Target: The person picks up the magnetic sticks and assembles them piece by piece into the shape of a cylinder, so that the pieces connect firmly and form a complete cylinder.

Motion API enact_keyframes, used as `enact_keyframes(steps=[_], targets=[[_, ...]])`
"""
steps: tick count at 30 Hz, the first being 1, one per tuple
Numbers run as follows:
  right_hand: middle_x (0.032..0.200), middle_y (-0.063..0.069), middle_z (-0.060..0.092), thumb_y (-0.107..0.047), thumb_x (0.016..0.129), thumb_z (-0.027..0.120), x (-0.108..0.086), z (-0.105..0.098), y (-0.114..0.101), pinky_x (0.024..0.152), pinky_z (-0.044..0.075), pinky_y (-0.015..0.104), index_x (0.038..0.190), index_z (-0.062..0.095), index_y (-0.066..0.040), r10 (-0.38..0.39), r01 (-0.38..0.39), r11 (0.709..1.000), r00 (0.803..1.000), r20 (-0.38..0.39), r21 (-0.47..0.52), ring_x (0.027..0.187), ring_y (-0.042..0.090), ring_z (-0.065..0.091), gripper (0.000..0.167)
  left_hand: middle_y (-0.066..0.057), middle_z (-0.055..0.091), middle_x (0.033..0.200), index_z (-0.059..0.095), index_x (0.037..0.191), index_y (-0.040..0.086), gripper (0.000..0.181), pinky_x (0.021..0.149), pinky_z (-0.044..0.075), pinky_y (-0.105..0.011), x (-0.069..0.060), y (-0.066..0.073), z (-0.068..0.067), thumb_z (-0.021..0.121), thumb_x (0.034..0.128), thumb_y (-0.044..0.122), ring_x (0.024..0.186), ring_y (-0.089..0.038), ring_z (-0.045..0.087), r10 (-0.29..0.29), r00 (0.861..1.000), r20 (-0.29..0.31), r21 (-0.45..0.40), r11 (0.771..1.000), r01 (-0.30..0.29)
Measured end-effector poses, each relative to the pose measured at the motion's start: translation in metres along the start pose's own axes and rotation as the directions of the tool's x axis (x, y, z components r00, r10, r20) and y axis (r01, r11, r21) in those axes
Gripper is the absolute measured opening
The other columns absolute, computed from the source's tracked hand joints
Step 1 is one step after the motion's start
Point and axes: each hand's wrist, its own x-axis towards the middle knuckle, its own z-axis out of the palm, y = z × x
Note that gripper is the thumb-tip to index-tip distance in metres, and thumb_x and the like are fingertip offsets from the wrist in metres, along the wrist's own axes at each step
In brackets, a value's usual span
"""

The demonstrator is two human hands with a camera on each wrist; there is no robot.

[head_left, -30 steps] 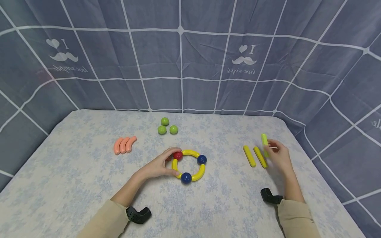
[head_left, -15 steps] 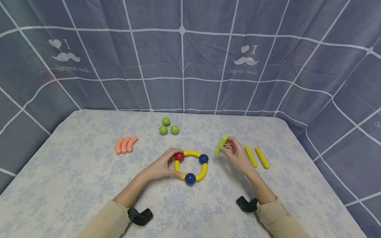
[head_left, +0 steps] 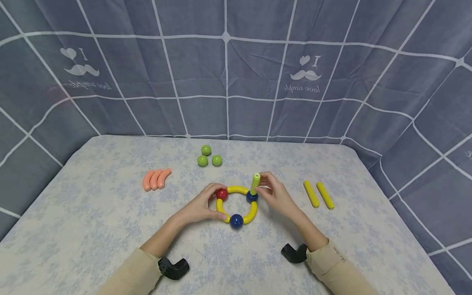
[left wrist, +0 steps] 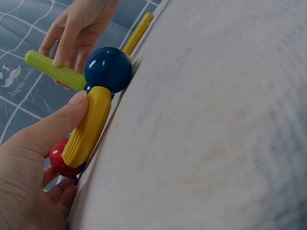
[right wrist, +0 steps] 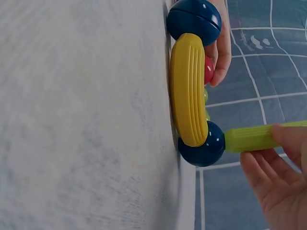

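Note:
A ring of curved yellow pieces (head_left: 237, 189) joined by a red ball (head_left: 222, 194) and two blue balls (head_left: 236, 221) lies flat on the table. My left hand (head_left: 200, 205) grips its left side, fingers at the red ball and thumb on the yellow curve (left wrist: 88, 129). Pinched in my right hand (head_left: 278, 196) is a light green stick (head_left: 255, 183), upright above the right blue ball (head_left: 252, 197). In the right wrist view the lower end of the green stick (right wrist: 252, 139) touches that blue ball (right wrist: 204, 146).
Two straight yellow sticks (head_left: 311, 194) lie to the right of my right hand. Three green balls (head_left: 206, 150) sit behind the ring, and several curved pink pieces (head_left: 156, 179) lie at the left. A grey-blue curtain (head_left: 199, 82) hangs behind the table.
My right hand has carried the green stick leftward from beside the yellow sticks to the right blue ball, turning it upright. My left hand has kept its grip, and the ring has shifted slightly.

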Motion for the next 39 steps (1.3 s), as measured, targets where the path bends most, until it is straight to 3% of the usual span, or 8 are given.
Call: enact_keyframes(steps=[3,8,14,21,26,31,35,39], targets=[[0.106,0.019,0.056,0.004,0.085,0.06,0.0,0.001,0.001,0.084,0.051,0.031,0.115,0.046,0.004,0.049,-0.048,0.998,0.998,0.026,-0.037,0.101,0.032,0.057,0.033,-0.005,0.043,0.128,0.044,0.13,0.009,0.078,0.093,0.039,-0.036,-0.001,0.002,0.0,0.083,0.0651,0.025,0.111,-0.018,0.043,0.009,1.0,-0.005,0.002,1.0,-0.009],[0.101,0.013,0.057,-0.006,0.083,0.066,-0.003,0.006,0.009,0.078,0.052,0.033,0.113,0.052,0.0,0.164,-0.144,0.964,0.984,0.071,-0.225,0.09,0.025,0.058,0.033,-0.01,0.047,0.126,0.048,0.128,0.005,0.059,0.089,0.041,-0.035,-0.002,0.001,-0.001,0.075,0.0764,0.019,0.106,-0.022,0.047,0.044,0.998,-0.044,-0.024,0.999,-0.045],[0.095,0.01,0.057,-0.006,0.081,0.068,0.0,0.011,0.016,0.072,0.052,0.031,0.109,0.057,-0.001,0.232,-0.223,0.929,0.973,-0.006,-0.295,0.081,0.019,0.057,0.03,-0.012,0.057,0.111,0.057,0.119,0.001,0.033,0.075,0.044,-0.026,-0.002,0.001,-0.002,0.061,0.0874,0.01,0.089,-0.018,0.051,0.025,0.996,-0.088,-0.088,0.996,-0.032],[0.106,0.013,0.059,-0.004,0.082,0.066,0.008,0.015,0.02,0.078,0.052,0.034,0.114,0.059,-0.002,0.298,-0.301,0.93,0.954,-0.046,-0.21,0.089,0.023,0.06,0.032,-0.011,0.056,0.112,0.066,0.106,0.001,0.028,0.076,0.045,-0.027,-0.003,0.003,0.0,0.07,0.0799,0.01,0.095,-0.023,0.051,0.004,0.999,-0.035,-0.116,0.993,-0.008],[0.109,0.015,0.059,-0.003,0.083,0.065,0.013,0.019,0.022,0.08,0.052,0.034,0.113,0.06,-0.002,0.315,-0.317,0.943,0.948,-0.043,-0.104,0.098,0.028,0.061,0.03,-0.01,0.05,0.129,0.067,0.105,0.003,0.031,0.097,0.04,-0.04,-0.003,0.0,0.002,0.073,0.0775,0.014,0.123,-0.028,0.042,0.067,0.998,0.011,-0.116,0.991,-0.065],[0.11,0.015,0.06,-0.004,0.084,0.064,0.017,0.021,0.024,0.083,0.051,0.035,0.115,0.059,-0.002,0.312,-0.311,0.946,0.95,-0.009,-0.086,0.102,0.03,0.06,0.031,-0.01,0.055,0.125,0.066,0.107,0.003,0.034,0.102,0.033,-0.049,-0.005,0.0,0.003,0.074,0.0766,0.016,0.124,-0.03,0.041,0.129,0.991,0.045,-0.103,0.987,-0.124],[0.113,0.016,0.059,-0.007,0.087,0.061,0.016,0.01,0.024,0.087,0.049,0.039,0.118,0.057,-0.001,0.303,-0.3,0.95,0.953,0.023,-0.084,0.104,0.03,0.058,0.031,-0.009,0.056,0.123,0.066,0.108,0.004,0.036,0.102,0.033,-0.049,-0.006,0.001,0.003,0.075,0.0759,0.017,0.122,-0.029,0.042,0.131,0.99,0.06,-0.097,0.987,-0.124],[0.114,0.022,0.057,-0.007,0.089,0.059,0.009,-0.018,0.025,0.088,0.048,0.038,0.119,0.054,0.005,0.249,-0.251,0.966,0.967,-0.046,-0.057,0.103,0.033,0.056,0.032,-0.009,0.056,0.123,0.066,0.109,0.004,0.038,0.102,0.033,-0.047,-0.005,0.001,0.002,0.075,0.0755,0.019,0.122,-0.027,0.042,0.114,0.991,0.071,-0.103,0.989,-0.107]])
